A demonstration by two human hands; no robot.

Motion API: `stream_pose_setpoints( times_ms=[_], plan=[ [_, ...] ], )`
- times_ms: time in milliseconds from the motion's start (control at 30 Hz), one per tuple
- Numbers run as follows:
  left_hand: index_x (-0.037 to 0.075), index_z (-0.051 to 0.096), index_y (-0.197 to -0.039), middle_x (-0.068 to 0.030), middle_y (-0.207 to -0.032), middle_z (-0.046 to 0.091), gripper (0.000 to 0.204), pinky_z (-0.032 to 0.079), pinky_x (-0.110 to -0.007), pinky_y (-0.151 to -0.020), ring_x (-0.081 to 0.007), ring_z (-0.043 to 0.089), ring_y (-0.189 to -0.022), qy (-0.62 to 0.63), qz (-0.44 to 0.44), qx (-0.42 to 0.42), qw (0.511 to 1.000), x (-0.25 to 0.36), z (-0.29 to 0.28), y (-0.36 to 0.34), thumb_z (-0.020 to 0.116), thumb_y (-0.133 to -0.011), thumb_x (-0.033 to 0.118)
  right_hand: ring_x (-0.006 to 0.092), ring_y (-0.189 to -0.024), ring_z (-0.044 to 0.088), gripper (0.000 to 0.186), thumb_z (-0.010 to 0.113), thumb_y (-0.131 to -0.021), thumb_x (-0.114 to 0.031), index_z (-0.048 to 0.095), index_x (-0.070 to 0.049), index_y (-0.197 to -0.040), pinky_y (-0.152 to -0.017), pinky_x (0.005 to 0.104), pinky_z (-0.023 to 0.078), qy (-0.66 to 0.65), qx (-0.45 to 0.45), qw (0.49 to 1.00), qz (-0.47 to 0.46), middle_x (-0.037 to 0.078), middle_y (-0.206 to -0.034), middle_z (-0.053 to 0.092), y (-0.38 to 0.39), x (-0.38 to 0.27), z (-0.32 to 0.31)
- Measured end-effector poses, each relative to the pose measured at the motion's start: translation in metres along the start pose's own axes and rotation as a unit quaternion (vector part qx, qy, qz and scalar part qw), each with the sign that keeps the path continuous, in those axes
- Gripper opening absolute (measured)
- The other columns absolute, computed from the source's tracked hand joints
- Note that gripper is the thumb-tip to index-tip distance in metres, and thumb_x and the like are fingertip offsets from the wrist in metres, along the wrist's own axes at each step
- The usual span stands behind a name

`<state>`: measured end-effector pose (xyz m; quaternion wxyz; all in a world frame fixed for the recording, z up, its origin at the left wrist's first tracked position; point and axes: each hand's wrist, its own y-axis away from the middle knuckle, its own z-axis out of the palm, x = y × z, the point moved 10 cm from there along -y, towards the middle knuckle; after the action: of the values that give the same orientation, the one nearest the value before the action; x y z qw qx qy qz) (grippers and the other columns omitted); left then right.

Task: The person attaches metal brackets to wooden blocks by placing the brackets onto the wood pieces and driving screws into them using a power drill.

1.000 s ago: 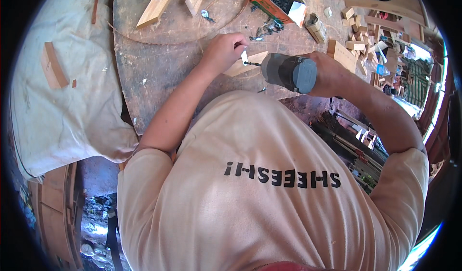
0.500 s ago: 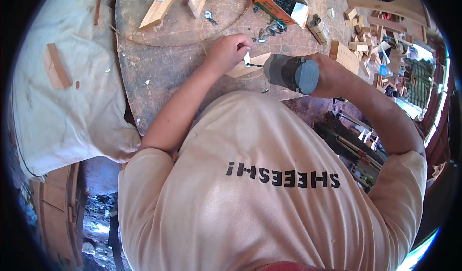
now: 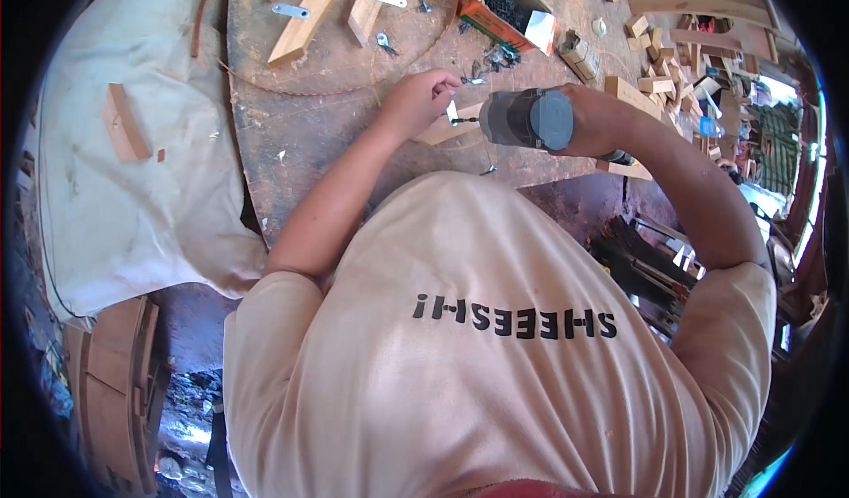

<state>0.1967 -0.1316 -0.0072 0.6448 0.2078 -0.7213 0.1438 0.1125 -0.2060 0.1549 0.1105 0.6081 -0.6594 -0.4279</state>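
My right hand [image 3: 597, 121] is wrapped around a dark grey cordless drill [image 3: 526, 119], which lies nearly level and points left. Its thin dark bit [image 3: 466, 120] reaches the lower end of a small pale metal plate [image 3: 452, 111]. That plate rests on an angled wooden block [image 3: 439, 130] near the bench's front edge. My left hand [image 3: 419, 103] is closed with its fingertips at the plate's upper end, pinching it against the block. Part of the block is hidden behind my hand and the drill.
Two wooden pieces [image 3: 302, 20] with metal plates lie farther back on the worn bench [image 3: 309, 113]. An orange box [image 3: 504, 11] of dark screws stands behind my hands, with loose screws beside it. Several wood offcuts [image 3: 654, 60] are heaped at right. Pale cloth [image 3: 168, 206] hangs at left.
The drill's rear end has swung slightly away from my body, while its bit stays at the plate. My left hand keeps its place. The whole view has shifted a little.
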Motion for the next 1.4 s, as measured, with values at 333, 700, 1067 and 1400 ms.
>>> stream_pose_setpoints(
  times_ms=[333, 700, 1067, 1400],
  plan=[
    [0.005, 0.069, -0.101, -0.0101, -0.081, 0.068, 0.025, 0.051, -0.034, -0.067, -0.0171, 0.064, -0.072, -0.109, -0.05, -0.05, 0.991, 0.008, 0.001, 0.014, 0.074, -0.082, 0.02, 0.0349, -0.093, 0.061, 0.036, 0.076, -0.072, -0.013, 0.064, -0.002, -0.105, -0.088, 0.0402, 0.05, -0.043, 0.098, 0.994, -0.018, 0.015, -0.102, 0.066, 0.067, 0.018, -0.008],
    [0.003, 0.062, -0.089, -0.017, -0.078, 0.064, 0.039, 0.048, -0.043, -0.067, -0.034, 0.062, -0.072, -0.263, -0.054, -0.043, 0.962, 0.027, 0.016, 0.011, 0.082, -0.07, 0.031, 0.0187, -0.09, 0.066, 0.024, 0.072, -0.085, -0.01, 0.066, -0.002, -0.107, -0.081, 0.0365, 0.053, -0.196, 0.527, 0.825, 0.055, 0.008, -0.097, 0.068, 0.123, 0.119, 0.068],
    [0.005, 0.061, -0.093, -0.0048, -0.085, 0.067, 0.017, 0.054, -0.03, -0.067, -0.0124, 0.064, -0.074, -0.049, -0.228, 0.06, 0.971, -0.031, -0.005, 0.034, 0.062, -0.096, 0.022, 0.0241, -0.087, 0.066, 0.025, 0.068, -0.089, -0.014, 0.064, -0.002, -0.11, -0.078, 0.0377, 0.052, -0.286, 0.526, 0.795, -0.098, 0.012, -0.095, 0.067, 0.091, 0.168, 0.113],
    [0.007, 0.057, -0.104, -0.0065, -0.098, 0.066, 0.013, 0.056, -0.032, -0.074, -0.017, 0.066, -0.086, 0.226, -0.161, 0.296, 0.914, -0.01, -0.04, 0.069, 0.057, -0.099, 0.019, 0.023, -0.088, 0.066, 0.025, 0.07, -0.088, -0.018, 0.063, -0.003, -0.108, -0.079, 0.038, 0.052, -0.197, 0.535, 0.816, -0.093, 0.011, -0.095, 0.068, 0.099, 0.155, 0.097]
  ],
)
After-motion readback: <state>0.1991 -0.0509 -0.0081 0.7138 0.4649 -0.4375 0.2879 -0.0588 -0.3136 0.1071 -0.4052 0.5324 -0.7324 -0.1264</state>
